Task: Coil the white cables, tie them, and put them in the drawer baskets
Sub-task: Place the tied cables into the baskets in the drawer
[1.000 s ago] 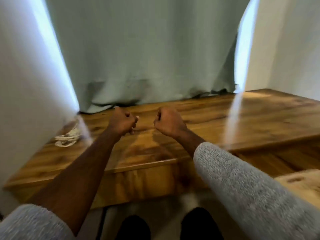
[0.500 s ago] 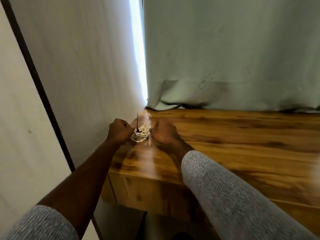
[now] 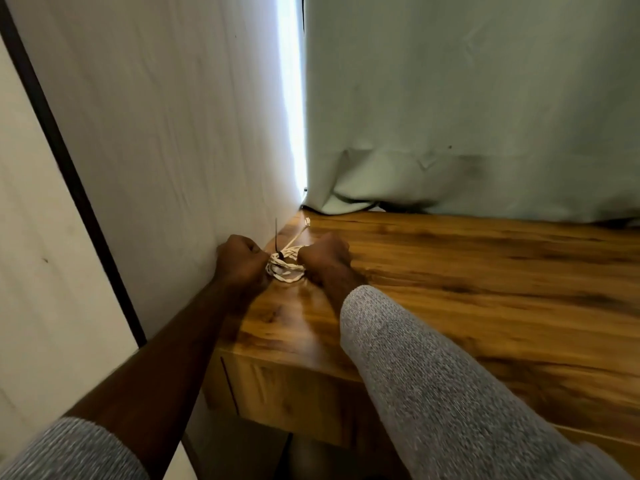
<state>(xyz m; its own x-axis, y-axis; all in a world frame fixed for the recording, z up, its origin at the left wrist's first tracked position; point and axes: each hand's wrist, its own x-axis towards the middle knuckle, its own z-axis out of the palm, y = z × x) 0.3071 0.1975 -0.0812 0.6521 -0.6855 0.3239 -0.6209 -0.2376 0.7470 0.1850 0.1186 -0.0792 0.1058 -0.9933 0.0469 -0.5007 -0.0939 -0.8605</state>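
Observation:
A coiled white cable (image 3: 285, 270) lies on the wooden desk (image 3: 467, 289) at its far left corner, against the wall. A thin black tie (image 3: 277, 242) wraps the coil and its tail sticks straight up. One cable end with a plug (image 3: 307, 222) trails toward the curtain. My left hand (image 3: 240, 259) is closed on the coil's left side. My right hand (image 3: 323, 256) is closed on its right side. Both fists rest on the desk top. No drawer basket is in view.
A pale wall (image 3: 156, 133) runs along the desk's left edge. A grey-green curtain (image 3: 467, 105) hangs behind the desk, its hem on the wood. A drawer front (image 3: 287, 386) shows under the desk's near edge.
A second ago both fists were mid-desk and the coil lay apart at the far left. My view has swung left and both hands have closed on the coil.

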